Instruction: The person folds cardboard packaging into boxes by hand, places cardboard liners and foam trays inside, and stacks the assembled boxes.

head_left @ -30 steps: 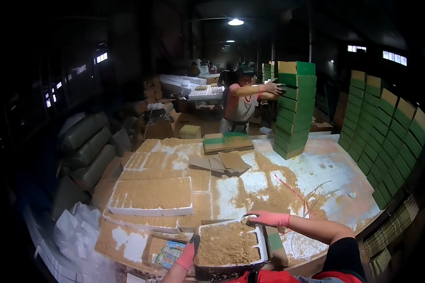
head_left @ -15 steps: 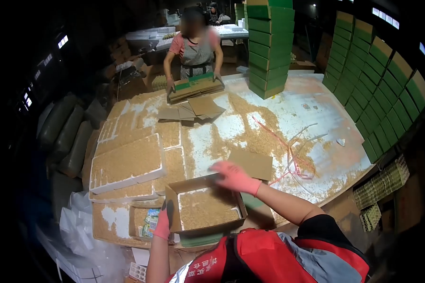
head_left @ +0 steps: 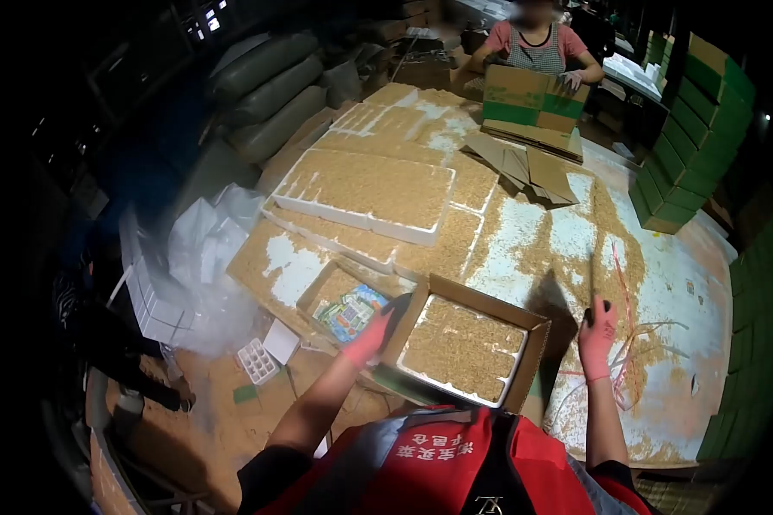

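Observation:
An open cardboard box (head_left: 537, 360) stands in front of me, with a white foam tray inside covered in tan, sawdust-like grains (head_left: 464, 343). My left hand (head_left: 371, 335), in a pink glove with dark fingers, grips the box's left wall; some fingertips are hidden. To the right of the box, my right hand (head_left: 599, 339) is raised and closed on a thin cardboard sheet (head_left: 591, 273), seen nearly edge-on. Beside my left hand sits a smaller open carton (head_left: 311, 293) holding colourful printed packets (head_left: 352, 311).
Grain-covered foam trays (head_left: 365, 189) lie at left. Across the table a person (head_left: 537, 47) handles flattened cartons (head_left: 532, 103), near loose cardboard pieces (head_left: 524, 172). Pink and white straps (head_left: 631, 343) lie at right. Green cartons (head_left: 678, 154) are stacked behind.
My right hand has moved right, away from the box rim, and the cardboard sheet is up off the table. My left hand stays at the box. The view has turned left; the other person's cartons stand upright.

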### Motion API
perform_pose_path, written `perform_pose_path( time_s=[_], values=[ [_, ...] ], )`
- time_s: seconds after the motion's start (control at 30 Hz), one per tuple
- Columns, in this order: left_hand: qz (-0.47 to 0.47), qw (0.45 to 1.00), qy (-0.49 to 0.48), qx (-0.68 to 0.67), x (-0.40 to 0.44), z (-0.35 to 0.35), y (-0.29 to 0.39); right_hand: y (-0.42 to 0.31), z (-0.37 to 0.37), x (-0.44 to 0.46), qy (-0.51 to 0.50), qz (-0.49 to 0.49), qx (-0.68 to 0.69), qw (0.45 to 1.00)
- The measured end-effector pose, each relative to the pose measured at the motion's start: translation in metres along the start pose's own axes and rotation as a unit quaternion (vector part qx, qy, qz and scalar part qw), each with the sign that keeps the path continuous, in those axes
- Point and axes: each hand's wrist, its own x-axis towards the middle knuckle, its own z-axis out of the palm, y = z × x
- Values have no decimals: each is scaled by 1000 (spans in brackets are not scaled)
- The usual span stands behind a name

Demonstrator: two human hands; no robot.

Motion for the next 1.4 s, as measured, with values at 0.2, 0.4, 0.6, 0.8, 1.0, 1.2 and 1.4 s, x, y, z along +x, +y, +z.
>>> perform_pose_path(
  time_s=[0.2,0.4,0.6,0.8,1.0,1.2,1.4],
  values=[
    [-131,829,185,511,-4,-93,32,-208,-67,-23,-345,-320,-45,881],
    [-122,764,116,622,28,-167,-48,-208,9,-58,-556,-294,66,774],
    [-145,765,74,624,11,-173,30,-193,-30,-33,-441,-193,114,869],
    [256,762,21,594,-2,-9,127,-174,-7,-65,-369,-158,45,915],
    [322,698,-283,574,9,50,138,-137,-78,-36,-47,123,136,982],
    [-94,961,-255,-40,34,-26,-34,-6,68,-144,-319,121,242,908],
    [-129,981,-143,-17,13,20,-33,-116,56,-115,-209,327,429,816]
  ],
)
